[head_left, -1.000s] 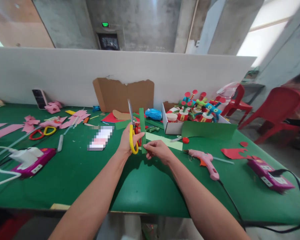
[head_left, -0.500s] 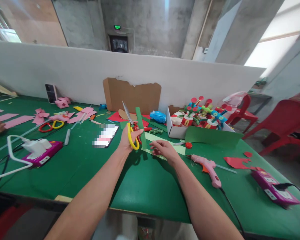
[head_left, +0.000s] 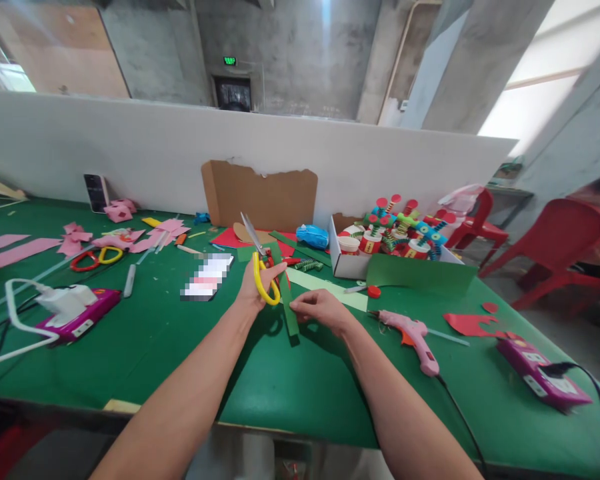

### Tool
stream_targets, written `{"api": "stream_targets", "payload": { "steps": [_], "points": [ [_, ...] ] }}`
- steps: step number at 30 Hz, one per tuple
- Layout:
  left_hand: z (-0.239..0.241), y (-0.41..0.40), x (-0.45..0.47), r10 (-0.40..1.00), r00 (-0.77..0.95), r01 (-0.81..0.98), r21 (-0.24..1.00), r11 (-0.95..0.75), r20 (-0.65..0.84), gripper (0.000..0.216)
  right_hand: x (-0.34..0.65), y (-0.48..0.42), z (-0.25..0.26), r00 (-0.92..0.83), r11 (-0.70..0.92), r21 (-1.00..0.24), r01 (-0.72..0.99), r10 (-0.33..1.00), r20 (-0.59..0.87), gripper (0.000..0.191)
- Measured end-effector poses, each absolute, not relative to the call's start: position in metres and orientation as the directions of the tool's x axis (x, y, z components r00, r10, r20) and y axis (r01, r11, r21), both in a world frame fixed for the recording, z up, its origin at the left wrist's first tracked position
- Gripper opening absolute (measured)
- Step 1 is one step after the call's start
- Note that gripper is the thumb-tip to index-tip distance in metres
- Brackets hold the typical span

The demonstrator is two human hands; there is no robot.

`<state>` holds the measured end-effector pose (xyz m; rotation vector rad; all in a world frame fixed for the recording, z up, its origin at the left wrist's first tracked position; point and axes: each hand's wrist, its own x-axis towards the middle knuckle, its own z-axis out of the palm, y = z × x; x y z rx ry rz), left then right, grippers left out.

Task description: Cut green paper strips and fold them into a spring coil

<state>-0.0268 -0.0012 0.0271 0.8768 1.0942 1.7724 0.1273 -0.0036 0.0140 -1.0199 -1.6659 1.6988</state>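
My left hand is closed around a pair of scissors with one yellow and one red handle loop, the blades pointing up and away. A dark green paper strip hangs beside the scissors, its upper part running by my left thumb; whether that thumb pinches it I cannot tell. My right hand has thumb and fingers pinched at the strip's right edge, lower down. Beneath and behind lie a light green paper sheet, red paper and green-striped folded paper.
To the right are a white box of paper figures, a pink glue gun with cord, and a purple power strip. On the left sit a phone, other scissors, pink paper pieces and another power strip.
The green strip has dropped lower and tilted in front of me. My right hand has moved slightly left and its fingers have closed on the strip's edge. The left hand still holds the scissors.
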Motion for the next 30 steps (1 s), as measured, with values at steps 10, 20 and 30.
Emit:
{"api": "stream_targets", "payload": {
  "steps": [10,20,30],
  "points": [
    [0.021,-0.007,-0.009,0.918,-0.346,0.013,0.979,-0.202,0.194,0.043,0.122,-0.002,0.011,-0.398,-0.058,-0.998,0.021,0.915,-0.062,0.039],
    [0.03,0.002,-0.037,0.863,-0.473,-0.112,0.96,-0.257,0.176,0.048,0.115,-0.014,0.011,-0.566,-0.081,-0.976,0.203,0.804,-0.184,0.036],
    [0.026,0.009,-0.05,0.825,-0.544,-0.138,0.953,-0.269,0.154,0.052,0.125,-0.013,0.015,-0.737,-0.066,-0.954,0.293,0.62,-0.269,0.042]
  ]
}}
